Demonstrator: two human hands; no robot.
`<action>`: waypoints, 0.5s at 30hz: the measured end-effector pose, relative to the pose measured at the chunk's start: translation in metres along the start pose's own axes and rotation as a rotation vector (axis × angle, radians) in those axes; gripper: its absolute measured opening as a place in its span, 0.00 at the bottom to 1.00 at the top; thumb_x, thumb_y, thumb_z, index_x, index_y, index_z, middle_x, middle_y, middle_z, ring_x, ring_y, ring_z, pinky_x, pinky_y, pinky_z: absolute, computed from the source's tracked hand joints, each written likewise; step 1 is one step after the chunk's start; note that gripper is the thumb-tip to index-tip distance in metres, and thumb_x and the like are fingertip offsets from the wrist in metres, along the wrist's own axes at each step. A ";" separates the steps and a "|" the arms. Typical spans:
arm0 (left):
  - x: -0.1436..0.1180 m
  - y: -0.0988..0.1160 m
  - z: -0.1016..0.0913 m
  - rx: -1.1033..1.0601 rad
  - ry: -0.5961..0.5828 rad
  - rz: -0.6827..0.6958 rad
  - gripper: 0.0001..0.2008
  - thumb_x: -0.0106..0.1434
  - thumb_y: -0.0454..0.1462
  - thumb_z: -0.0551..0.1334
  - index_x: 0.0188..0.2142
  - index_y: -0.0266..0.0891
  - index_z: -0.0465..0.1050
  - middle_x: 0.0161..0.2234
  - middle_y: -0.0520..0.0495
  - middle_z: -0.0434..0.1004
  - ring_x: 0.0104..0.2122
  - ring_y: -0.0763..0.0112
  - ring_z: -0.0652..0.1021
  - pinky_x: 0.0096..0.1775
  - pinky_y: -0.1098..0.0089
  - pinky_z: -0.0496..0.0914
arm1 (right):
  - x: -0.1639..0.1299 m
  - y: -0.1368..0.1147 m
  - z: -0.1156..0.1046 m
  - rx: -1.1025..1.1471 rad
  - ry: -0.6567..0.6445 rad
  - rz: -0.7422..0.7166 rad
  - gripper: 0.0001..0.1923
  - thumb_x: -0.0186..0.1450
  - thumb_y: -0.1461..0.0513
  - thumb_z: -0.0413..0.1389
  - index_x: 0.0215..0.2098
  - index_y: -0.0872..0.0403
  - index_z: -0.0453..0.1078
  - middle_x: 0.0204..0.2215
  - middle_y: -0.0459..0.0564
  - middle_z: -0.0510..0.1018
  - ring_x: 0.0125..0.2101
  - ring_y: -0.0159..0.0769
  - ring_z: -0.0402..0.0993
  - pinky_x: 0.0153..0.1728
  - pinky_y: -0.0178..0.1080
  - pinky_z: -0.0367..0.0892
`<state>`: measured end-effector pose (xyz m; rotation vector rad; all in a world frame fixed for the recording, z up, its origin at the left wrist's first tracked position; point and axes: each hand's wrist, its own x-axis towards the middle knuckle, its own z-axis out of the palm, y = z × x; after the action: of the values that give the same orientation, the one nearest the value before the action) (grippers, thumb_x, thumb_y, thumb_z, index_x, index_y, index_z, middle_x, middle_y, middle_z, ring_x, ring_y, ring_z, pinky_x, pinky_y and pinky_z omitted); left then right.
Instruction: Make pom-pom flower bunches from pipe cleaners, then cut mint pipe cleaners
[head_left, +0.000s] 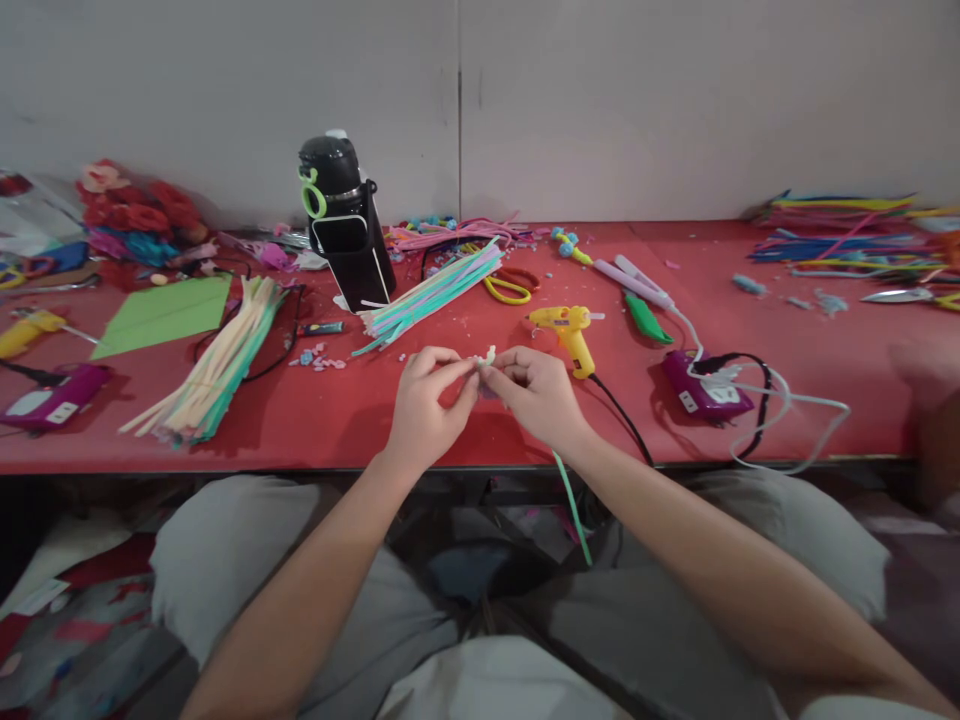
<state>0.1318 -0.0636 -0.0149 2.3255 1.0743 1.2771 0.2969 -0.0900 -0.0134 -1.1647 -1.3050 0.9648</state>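
Observation:
My left hand (pixel 433 408) and my right hand (pixel 541 395) meet above the front of the red table. Between their fingertips they pinch a small pale twisted pipe-cleaner piece (pixel 489 356), mostly hidden by the fingers. A long green pipe cleaner (pixel 572 508) hangs below my right hand past the table edge; whether it joins the pale piece cannot be seen. Just beyond the right hand lies a yellow glue gun (pixel 570 335). Behind the left hand lies a bundle of mint and lilac pipe cleaners (pixel 435 295), with yellow-handled scissors (pixel 510 287) beside it.
A black bottle (pixel 345 225) stands behind the bundle. Cream and green pipe cleaners (pixel 214 370) lie left, over a green sheet (pixel 161 310). To the right are a lilac hair iron (pixel 634 282), a purple power strip (pixel 701 388) with looping cables, and another person's blurred hand (pixel 926 365).

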 end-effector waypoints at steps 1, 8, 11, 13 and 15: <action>0.000 -0.001 0.000 0.002 -0.009 0.020 0.12 0.69 0.38 0.61 0.47 0.39 0.80 0.43 0.42 0.75 0.44 0.63 0.76 0.51 0.61 0.70 | 0.000 0.000 0.000 0.007 -0.006 -0.009 0.13 0.64 0.53 0.62 0.33 0.55 0.72 0.25 0.49 0.81 0.25 0.33 0.77 0.28 0.36 0.71; 0.001 -0.006 -0.004 0.001 -0.062 0.123 0.11 0.67 0.35 0.62 0.47 0.40 0.78 0.43 0.44 0.75 0.45 0.63 0.75 0.51 0.59 0.70 | 0.000 -0.004 -0.006 0.006 -0.105 -0.070 0.17 0.63 0.49 0.63 0.32 0.54 0.72 0.26 0.49 0.82 0.26 0.35 0.79 0.29 0.37 0.73; 0.003 -0.006 -0.009 0.013 -0.094 0.147 0.09 0.66 0.33 0.62 0.45 0.40 0.77 0.42 0.45 0.75 0.44 0.63 0.75 0.50 0.60 0.70 | 0.001 -0.005 -0.008 -0.001 -0.160 -0.064 0.17 0.62 0.48 0.64 0.30 0.52 0.70 0.25 0.48 0.82 0.27 0.36 0.80 0.30 0.38 0.74; 0.004 -0.006 -0.012 0.027 -0.116 0.161 0.08 0.65 0.32 0.63 0.43 0.40 0.77 0.42 0.45 0.75 0.44 0.63 0.74 0.50 0.60 0.70 | 0.001 -0.005 -0.009 0.008 -0.182 -0.059 0.17 0.62 0.48 0.65 0.30 0.52 0.69 0.26 0.48 0.82 0.28 0.36 0.81 0.31 0.38 0.75; 0.004 -0.005 -0.013 0.052 -0.145 0.158 0.08 0.63 0.31 0.63 0.43 0.40 0.76 0.42 0.45 0.76 0.44 0.62 0.73 0.50 0.59 0.69 | 0.000 -0.005 -0.009 0.006 -0.186 -0.056 0.17 0.62 0.49 0.65 0.30 0.52 0.69 0.26 0.49 0.82 0.29 0.37 0.82 0.32 0.38 0.75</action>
<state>0.1201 -0.0581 -0.0077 2.5411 0.9034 1.1244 0.3054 -0.0914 -0.0079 -1.0473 -1.4741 1.0544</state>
